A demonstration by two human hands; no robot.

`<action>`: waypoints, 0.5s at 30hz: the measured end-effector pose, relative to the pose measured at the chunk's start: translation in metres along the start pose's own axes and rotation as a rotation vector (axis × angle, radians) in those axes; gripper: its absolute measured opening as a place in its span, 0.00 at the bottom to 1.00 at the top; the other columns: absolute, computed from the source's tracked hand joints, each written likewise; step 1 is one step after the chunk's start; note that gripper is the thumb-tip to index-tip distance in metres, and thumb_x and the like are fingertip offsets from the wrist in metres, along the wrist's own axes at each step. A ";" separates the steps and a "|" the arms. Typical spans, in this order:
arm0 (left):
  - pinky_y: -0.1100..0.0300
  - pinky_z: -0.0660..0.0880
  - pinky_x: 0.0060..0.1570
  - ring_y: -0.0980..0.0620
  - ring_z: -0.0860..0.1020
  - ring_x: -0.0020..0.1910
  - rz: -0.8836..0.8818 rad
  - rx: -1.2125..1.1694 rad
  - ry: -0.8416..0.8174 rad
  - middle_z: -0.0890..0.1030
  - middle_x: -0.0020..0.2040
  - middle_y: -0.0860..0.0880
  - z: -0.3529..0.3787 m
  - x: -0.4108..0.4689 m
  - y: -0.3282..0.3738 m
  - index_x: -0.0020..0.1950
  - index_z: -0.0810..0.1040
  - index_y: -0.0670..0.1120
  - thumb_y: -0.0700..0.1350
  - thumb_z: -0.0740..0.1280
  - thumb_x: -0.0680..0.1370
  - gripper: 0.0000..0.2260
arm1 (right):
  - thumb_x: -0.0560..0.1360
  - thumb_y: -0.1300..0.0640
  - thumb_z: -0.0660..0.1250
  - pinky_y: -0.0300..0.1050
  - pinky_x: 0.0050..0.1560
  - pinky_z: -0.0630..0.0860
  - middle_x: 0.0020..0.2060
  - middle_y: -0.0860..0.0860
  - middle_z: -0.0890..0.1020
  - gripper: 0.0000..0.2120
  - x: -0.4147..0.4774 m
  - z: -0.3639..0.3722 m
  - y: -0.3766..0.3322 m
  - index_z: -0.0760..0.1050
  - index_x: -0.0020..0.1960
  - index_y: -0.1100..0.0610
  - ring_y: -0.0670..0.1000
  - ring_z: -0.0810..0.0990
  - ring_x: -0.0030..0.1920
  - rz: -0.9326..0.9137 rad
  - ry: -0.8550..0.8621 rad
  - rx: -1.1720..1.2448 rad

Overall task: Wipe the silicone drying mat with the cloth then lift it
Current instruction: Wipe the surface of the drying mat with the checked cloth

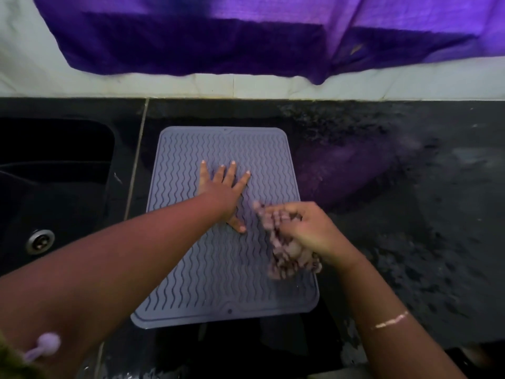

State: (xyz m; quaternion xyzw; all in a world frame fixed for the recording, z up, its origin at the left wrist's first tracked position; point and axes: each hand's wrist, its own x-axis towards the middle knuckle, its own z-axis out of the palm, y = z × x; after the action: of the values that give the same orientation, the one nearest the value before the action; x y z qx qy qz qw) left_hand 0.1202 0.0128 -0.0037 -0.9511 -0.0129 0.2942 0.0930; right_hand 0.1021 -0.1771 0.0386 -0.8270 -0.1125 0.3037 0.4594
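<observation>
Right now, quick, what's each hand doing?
Left hand: open, fingers spread flat, pressing on the mat.
Right hand: closed, gripping the cloth on the mat's right side.

A dark sink [54, 165] with a metal drain [40, 241] sits left in the black worktop [410, 187]; purple fabric [246, 36] hangs across the top.

Pretty clearly a home kitchen. There's a dark speckled stone countertop [410, 214] with a black sink [54, 173] sunk into it on the left, metal drain [40, 241] and all. A white tiled wall [246, 87] runs behind it, purple fabric [218, 36] hangs over that, and a ridged silicone drying mat [218, 283] lies flat beside the sink.
</observation>
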 end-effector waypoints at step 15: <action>0.42 0.34 0.72 0.43 0.32 0.75 0.200 -0.109 0.054 0.31 0.76 0.42 0.051 -0.055 0.014 0.75 0.31 0.40 0.78 0.62 0.60 0.64 | 0.74 0.40 0.63 0.53 0.64 0.71 0.63 0.55 0.75 0.26 0.081 -0.004 -0.019 0.72 0.65 0.55 0.57 0.73 0.64 -0.026 0.246 -0.169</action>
State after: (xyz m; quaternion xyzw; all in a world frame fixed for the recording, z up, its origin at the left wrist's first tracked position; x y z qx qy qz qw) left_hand 0.0457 0.0032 -0.0167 -0.9589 0.0687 0.2752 0.0115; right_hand 0.1706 -0.1321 0.0234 -0.8922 -0.0913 0.1836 0.4024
